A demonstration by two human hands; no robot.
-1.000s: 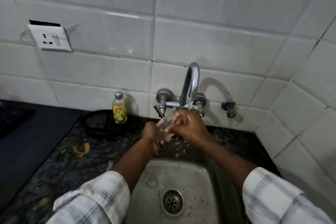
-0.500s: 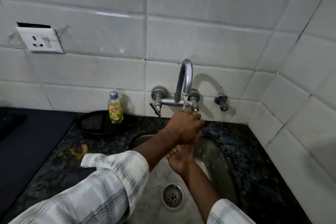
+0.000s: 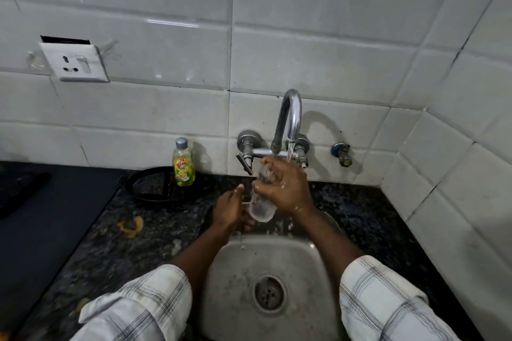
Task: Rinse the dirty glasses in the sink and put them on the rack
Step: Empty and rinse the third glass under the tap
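Observation:
A clear drinking glass [image 3: 261, 203] is tilted over the steel sink [image 3: 241, 266], just below the running tap [image 3: 288, 122]. My right hand [image 3: 285, 188] grips the glass from above and the right, fingers curled round its upper part, with water falling onto the hand. My left hand [image 3: 230, 210] holds the glass's lower end from the left, thumb raised beside it. No rack is in view.
A green dish-soap bottle [image 3: 183, 165] stands on the dark stone counter [image 3: 110, 230] left of the tap, beside a black ring [image 3: 149, 188]. A dark cooktop [image 3: 41, 216] lies at the far left. Tiled walls close the back and right. A wall socket [image 3: 73, 62] sits upper left.
My left hand has come back from the tap handle to the left side of the sink. My right hand has lifted the glass up under the stream. Water now runs.

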